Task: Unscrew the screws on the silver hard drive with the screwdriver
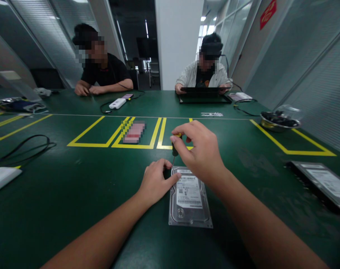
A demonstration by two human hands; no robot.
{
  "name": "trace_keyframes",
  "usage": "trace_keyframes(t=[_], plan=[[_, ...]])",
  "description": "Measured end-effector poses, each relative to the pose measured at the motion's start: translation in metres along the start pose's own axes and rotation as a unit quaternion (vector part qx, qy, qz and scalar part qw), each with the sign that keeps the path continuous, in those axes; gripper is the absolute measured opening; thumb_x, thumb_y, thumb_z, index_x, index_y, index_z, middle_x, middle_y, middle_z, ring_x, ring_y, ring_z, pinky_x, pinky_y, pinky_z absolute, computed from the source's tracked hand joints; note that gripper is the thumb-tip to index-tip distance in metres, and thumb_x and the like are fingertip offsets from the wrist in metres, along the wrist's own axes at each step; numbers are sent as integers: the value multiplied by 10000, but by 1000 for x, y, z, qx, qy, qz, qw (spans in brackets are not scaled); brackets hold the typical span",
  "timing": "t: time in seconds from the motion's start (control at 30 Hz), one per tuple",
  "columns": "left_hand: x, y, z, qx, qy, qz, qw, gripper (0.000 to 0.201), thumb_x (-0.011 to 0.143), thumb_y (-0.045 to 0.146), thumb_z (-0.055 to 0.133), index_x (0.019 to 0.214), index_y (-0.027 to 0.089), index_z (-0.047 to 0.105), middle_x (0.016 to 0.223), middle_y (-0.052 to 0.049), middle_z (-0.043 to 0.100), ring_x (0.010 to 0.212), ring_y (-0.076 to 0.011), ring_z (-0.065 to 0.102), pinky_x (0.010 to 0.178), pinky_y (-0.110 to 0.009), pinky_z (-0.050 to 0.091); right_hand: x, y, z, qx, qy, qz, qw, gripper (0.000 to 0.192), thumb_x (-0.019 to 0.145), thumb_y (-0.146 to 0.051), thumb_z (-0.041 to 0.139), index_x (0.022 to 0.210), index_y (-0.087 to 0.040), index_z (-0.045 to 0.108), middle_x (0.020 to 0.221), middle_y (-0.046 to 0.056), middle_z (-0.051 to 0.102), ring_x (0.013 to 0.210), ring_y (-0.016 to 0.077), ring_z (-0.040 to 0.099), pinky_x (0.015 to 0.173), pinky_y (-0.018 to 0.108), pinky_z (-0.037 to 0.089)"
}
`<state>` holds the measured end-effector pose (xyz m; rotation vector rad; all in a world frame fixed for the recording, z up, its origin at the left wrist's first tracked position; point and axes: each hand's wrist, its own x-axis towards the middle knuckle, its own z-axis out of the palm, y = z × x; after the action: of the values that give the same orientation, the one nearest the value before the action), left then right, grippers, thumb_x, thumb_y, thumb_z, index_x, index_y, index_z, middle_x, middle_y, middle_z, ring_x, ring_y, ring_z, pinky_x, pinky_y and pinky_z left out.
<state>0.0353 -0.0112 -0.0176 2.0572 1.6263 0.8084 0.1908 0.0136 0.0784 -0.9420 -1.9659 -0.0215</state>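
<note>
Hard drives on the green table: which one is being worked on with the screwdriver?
The hard drive between the two hands, label up. The left hand steadies its corner; the right hand holds a screwdriver upright over it. The other hard drive lies untouched at the right edge.

I can read no text here. The hard drive (190, 198) carries a white label with print and barcodes too small to make out. The red sign (267, 14) on the wall bears white characters I cannot read.
</note>
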Motion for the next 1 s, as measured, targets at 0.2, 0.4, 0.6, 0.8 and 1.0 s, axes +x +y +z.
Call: trace_keyframes(t=[0.2, 0.4, 0.6, 0.8, 1.0], plan=[[1, 1, 0, 1, -1, -5, 1000, 261, 810, 419, 677, 903, 204, 561, 885, -21, 634, 832, -228, 557, 716, -332, 408, 1, 0, -1, 8, -5, -12, 1000, 100, 887, -188, 572, 909, -160, 666, 907, 41, 665, 860, 174, 581, 773, 299, 436], [0, 0, 0, -12, -1, -2, 1000, 264, 811, 416, 682, 921, 206, 565, 909, -20, 641, 845, -227, 565, 742, -339, 417, 1, 2, -1, 20, 5, -34, 999, 132, 882, -147, 564, 946, -162, 678, 969, 34, 686, 919, 176, 594, 843, 320, 440], [1, -2, 0, -24, -7, -5, 1000, 263, 807, 408, 692, 926, 209, 569, 921, -15, 644, 850, -224, 568, 750, -338, 421, 1, 3, 0, 16, 21, -6, 1000, 91, 860, -197, 629, 908, -153, 692, 895, 52, 643, 866, 185, 571, 787, 323, 448], [2, -2, 0, -19, -6, -5, 1000, 263, 806, 414, 691, 923, 209, 576, 914, -20, 648, 858, -234, 572, 735, -334, 416, 1, 3, 1, 32, 17, -24, 999, 129, 848, -155, 598, 954, -157, 671, 953, 39, 672, 905, 177, 578, 819, 319, 439], [1, -1, 0, -16, -7, -8, 1000, 262, 804, 415, 693, 923, 211, 579, 909, -16, 650, 856, -233, 577, 735, -336, 412, 1, 1, 1, 20, 24, -14, 999, 43, 829, -191, 642, 859, -162, 648, 867, 29, 639, 847, 176, 563, 778, 315, 431]])
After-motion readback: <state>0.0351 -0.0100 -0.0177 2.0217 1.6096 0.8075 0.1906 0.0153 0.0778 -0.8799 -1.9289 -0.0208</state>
